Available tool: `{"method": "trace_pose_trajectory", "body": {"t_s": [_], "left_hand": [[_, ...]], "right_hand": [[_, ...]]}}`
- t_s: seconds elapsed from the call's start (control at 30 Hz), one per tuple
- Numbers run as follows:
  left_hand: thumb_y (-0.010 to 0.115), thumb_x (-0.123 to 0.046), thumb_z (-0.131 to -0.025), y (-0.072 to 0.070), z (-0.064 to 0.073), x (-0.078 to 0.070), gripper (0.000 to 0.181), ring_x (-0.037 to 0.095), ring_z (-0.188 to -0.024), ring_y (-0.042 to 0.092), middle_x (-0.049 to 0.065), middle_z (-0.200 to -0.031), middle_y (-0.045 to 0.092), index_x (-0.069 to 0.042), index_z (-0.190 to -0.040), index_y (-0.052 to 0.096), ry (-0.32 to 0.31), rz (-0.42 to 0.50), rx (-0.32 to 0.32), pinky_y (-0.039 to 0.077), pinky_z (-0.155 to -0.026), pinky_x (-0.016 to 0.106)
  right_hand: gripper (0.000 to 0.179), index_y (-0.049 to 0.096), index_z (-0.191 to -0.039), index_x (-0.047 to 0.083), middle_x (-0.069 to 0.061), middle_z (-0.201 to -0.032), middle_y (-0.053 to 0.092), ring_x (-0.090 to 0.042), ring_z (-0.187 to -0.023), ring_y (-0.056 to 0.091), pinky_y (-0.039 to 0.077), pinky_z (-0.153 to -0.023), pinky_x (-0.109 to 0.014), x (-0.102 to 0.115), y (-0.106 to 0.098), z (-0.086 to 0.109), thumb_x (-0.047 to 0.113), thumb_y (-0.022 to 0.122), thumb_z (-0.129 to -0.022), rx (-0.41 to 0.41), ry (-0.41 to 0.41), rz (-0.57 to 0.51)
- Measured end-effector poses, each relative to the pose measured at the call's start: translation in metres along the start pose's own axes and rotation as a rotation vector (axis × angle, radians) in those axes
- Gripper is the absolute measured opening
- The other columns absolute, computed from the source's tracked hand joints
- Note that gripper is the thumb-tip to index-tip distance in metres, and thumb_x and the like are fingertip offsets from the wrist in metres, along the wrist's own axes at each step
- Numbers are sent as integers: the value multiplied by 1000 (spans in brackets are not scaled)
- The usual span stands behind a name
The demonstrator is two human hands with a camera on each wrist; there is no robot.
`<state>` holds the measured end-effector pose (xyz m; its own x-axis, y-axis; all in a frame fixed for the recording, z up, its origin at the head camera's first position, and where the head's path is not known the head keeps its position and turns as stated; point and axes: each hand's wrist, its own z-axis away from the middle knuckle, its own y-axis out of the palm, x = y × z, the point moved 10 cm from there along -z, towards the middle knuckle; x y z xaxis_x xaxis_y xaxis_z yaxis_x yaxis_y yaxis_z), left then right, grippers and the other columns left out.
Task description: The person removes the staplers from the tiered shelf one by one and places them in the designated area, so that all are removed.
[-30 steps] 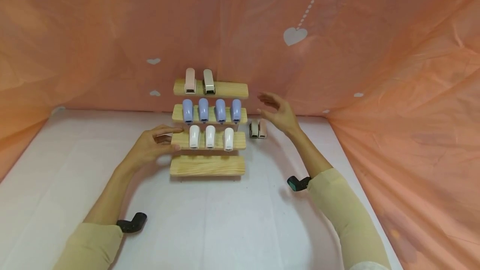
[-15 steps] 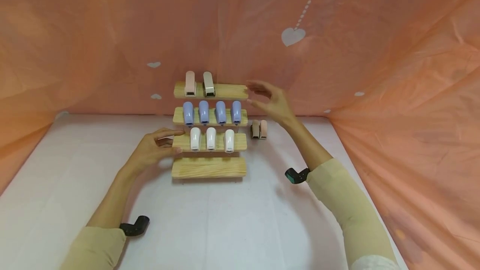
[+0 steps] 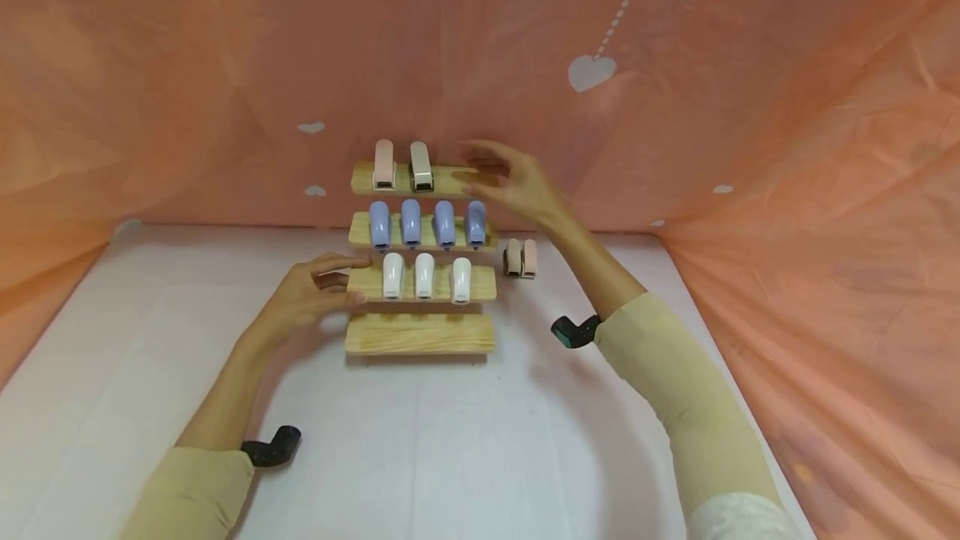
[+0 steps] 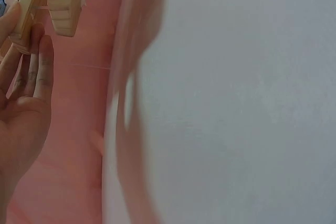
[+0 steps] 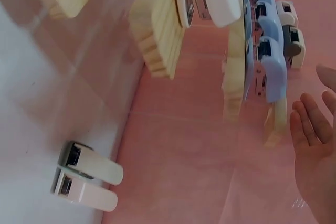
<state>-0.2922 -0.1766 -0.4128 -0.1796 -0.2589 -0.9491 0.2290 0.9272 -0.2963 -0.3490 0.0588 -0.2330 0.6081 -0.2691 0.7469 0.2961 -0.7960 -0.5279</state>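
Observation:
A wooden tiered rack [image 3: 420,335] stands on the table, holding small staplers. My left hand [image 3: 311,294] pinches the left end of its second-lowest shelf [image 4: 32,9], thumb on one side and fingers on the other. My right hand [image 3: 517,182] is at the right end of the top shelf [image 3: 450,182], fingers extended and holding nothing. That top shelf carries a pink stapler [image 3: 384,163] and a beige stapler [image 3: 421,165]. Several blue staplers [image 3: 445,223] fill the shelf below, and white staplers [image 3: 424,276] stand on the second-lowest one.
On the white table [image 3: 450,448], right of the rack, a beige stapler [image 3: 513,258] and a pink stapler [image 3: 529,258] stand side by side. An orange-pink curtain [image 3: 720,107] with white hearts hangs behind the rack and along the right side.
My right hand has moved left and slightly up, from beside the rack to the right end of the top shelf. The left hand keeps its hold on the shelf end.

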Motion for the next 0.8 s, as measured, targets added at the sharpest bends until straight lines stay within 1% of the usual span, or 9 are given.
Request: {"method": "trace_pose_trajectory", "body": {"t_s": [0.07,0.23,0.4,0.47,0.5,0.63,0.7,0.73,0.8], "left_hand": [[81,-14,-85,-1,0,-1,56,10,-104,64,14,-131,55,0,-135,59,0,-10,-2,55,-86,22],[80,-11,-84,-1,-1,-4,55,12,-103,65,11,-130,58,2,-134,59,21,25,5,56,-85,23],[81,-9,-83,0,-1,-5,55,13,-102,65,9,-130,58,2,-133,60,29,38,8,57,-85,24],[82,-11,-83,0,-1,-5,56,13,-103,65,9,-131,57,1,-133,60,21,32,7,56,-85,24],[82,-11,-83,0,-1,-5,56,13,-103,65,10,-132,57,1,-133,60,16,32,6,56,-85,24],[82,-12,-83,1,-1,-5,56,13,-104,64,13,-134,55,0,-133,60,-2,35,6,56,-86,23],[82,-11,-83,2,-1,-5,56,13,-103,64,14,-134,55,1,-133,59,0,42,9,56,-85,23],[82,-11,-83,2,-1,-5,56,13,-103,64,14,-133,55,2,-133,59,1,44,10,56,-85,23],[81,-11,-83,3,-1,-5,56,13,-102,65,14,-133,56,2,-133,59,5,47,9,57,-84,23]], "right_hand": [[54,49,-137,-12,-29,-135,54,-42,-123,54,44,-107,-46,1,4,-4,-6,69,-87,20,6,-25],[60,46,-141,-10,-27,-139,52,-40,-126,52,42,-109,-45,-6,14,-15,-3,72,-87,60,26,-31],[64,47,-144,0,-15,-141,54,-26,-127,54,43,-108,-31,-27,23,-27,6,76,-87,93,54,-32],[66,48,-145,3,-12,-140,56,-22,-125,55,44,-106,-27,-30,26,-31,9,78,-86,106,56,-38],[67,47,-145,3,-13,-139,56,-23,-126,55,44,-106,-28,-27,27,-32,8,78,-86,113,65,-42],[71,46,-147,6,-10,-136,58,-21,-123,56,44,-105,-27,-27,31,-37,13,80,-84,122,62,-14],[72,46,-147,8,-9,-135,58,-20,-122,56,45,-104,-28,-27,33,-38,14,80,-84,124,60,-2],[72,47,-146,9,-7,-134,59,-17,-120,57,45,-103,-27,-31,34,-40,16,81,-83,123,51,1],[71,47,-146,9,-6,-134,59,-15,-118,57,46,-103,-29,-32,37,-41,15,80,-83,128,50,0]]}}
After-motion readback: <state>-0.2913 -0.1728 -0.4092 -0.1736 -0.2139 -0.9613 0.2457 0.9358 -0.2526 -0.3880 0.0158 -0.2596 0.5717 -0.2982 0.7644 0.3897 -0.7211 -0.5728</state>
